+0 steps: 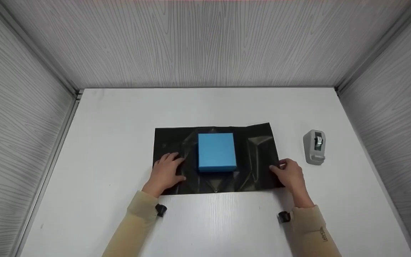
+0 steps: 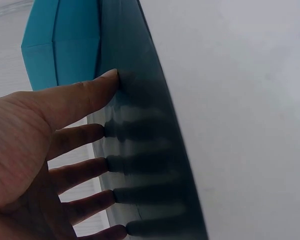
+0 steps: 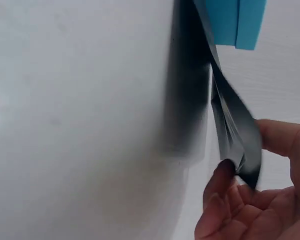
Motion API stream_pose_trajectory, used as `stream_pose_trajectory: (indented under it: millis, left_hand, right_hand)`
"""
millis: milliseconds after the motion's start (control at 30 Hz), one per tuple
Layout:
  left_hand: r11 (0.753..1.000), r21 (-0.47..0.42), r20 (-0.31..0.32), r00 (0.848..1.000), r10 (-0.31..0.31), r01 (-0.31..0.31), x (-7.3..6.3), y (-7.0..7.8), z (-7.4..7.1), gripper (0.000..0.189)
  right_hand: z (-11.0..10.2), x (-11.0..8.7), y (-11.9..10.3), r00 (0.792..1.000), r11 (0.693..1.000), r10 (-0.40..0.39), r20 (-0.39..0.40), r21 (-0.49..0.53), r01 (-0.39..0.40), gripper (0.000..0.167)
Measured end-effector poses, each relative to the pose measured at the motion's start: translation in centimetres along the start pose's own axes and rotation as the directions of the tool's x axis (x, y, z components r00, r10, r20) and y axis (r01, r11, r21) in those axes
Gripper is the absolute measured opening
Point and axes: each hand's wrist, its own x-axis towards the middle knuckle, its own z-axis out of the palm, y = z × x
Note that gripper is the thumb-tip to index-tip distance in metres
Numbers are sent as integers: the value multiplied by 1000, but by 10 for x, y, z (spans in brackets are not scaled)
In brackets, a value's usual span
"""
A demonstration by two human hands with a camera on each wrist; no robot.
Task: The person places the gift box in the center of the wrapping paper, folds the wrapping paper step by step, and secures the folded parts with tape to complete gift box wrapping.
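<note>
A blue box (image 1: 216, 151) sits on a creased, glossy black sheet (image 1: 170, 139) laid flat on the white table. On the sheet's left part rests my left hand (image 1: 165, 173), fingers spread, the fingertips (image 2: 110, 75) touching the surface beside the box. My right hand (image 1: 291, 176) pinches the sheet's right edge between thumb and fingers. In the right wrist view that edge of the black sheet (image 3: 240, 130) is lifted and bent off the table, with the blue box (image 3: 235, 22) beyond it.
To the right of the sheet stands a grey tape dispenser (image 1: 314, 147) with a roll in it. Wood-grain panels (image 1: 205, 43) enclose the white table (image 1: 120, 107) at the back and both sides.
</note>
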Motion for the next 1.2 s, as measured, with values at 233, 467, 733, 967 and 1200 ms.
stream_pose_trajectory:
  millis: [233,467,733,967,1200]
  left_hand:
    - [1000,-2,-4,1000,2,-2,0,0,-1,66]
    - [1000,-4,5,1000,3,-3,-1,-1,-2,66]
    - [1000,-4,18,1000,9,-9,2,0,-7,64]
    - [999,-51,-66,998,-12,8,5,5,-12,51]
    - [960,-280,-242,967,-74,4,14,19,-14,37]
  right_hand:
    - [-5,-2,-4,996,996,8,-85,85,-1,21]
    - [-3,-10,-25,992,982,-46,-118,178,67,18]
    - [6,-26,-68,979,937,-191,-71,285,204,12]
    - [27,-31,-91,954,914,-295,-58,272,300,9]
    - [48,-30,-107,919,885,-393,-35,258,388,8]
